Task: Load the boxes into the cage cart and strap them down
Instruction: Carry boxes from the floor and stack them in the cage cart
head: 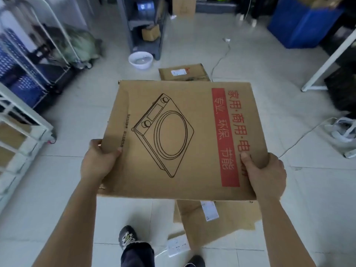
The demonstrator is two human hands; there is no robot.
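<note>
I hold a flat brown cardboard box [179,139] level in front of me above the tiled floor; its top shows a line drawing of a cooker and a red band of characters. My left hand [98,160] grips its near left edge, thumb on top. My right hand [266,174] grips its near right edge the same way. The white cage cart [23,132] stands at the left edge of view, with brown cardboard showing behind its bars. Another cardboard box [183,73] lies on the floor beyond the held one, and more cardboard [217,218] lies below it by my feet.
A white basin [140,59] sits on the floor by a grey shelf unit [142,29]. A wire rack with blue crates [25,81] stands at the left, a blue bin [302,26] at the back right. A white cable [219,60] runs across the floor, and a white table leg [327,62] slants at the right.
</note>
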